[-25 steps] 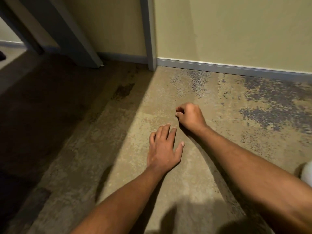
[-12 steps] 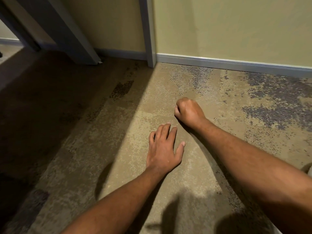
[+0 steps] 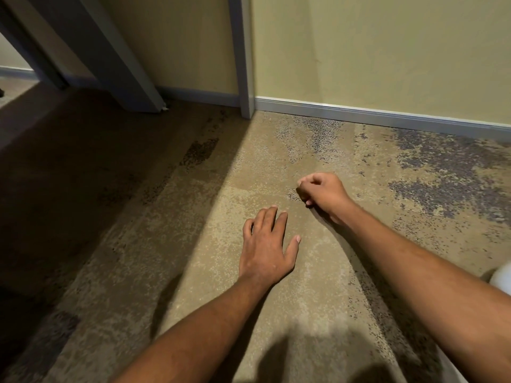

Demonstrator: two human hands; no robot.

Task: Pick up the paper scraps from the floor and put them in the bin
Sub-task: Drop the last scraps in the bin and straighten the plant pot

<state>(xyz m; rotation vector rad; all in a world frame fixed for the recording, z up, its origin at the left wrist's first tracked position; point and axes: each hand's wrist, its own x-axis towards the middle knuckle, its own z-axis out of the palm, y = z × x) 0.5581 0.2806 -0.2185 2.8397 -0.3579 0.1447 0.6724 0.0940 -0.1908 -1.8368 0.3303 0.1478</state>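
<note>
My left hand (image 3: 265,250) lies flat on the beige patterned carpet (image 3: 249,167), palm down with the fingers slightly spread, holding nothing. Just beyond it and to the right, my right hand (image 3: 323,193) rests on the carpet with its fingers curled into a closed fist, fingertips tucked down toward the floor. No paper scrap shows on the carpet or in either hand; anything inside the right fist is hidden. No bin is recognisable in view.
A yellow wall with a grey baseboard (image 3: 387,117) runs along the back. A grey door frame post (image 3: 243,64) stands at the wall corner, with a dark shadowed doorway area to the left. A white rounded object (image 3: 502,277) is cut off at the right edge.
My right hand stayed curled and shifted slightly on the carpet. The left hand has kept its flat pose. The view moved a little.
</note>
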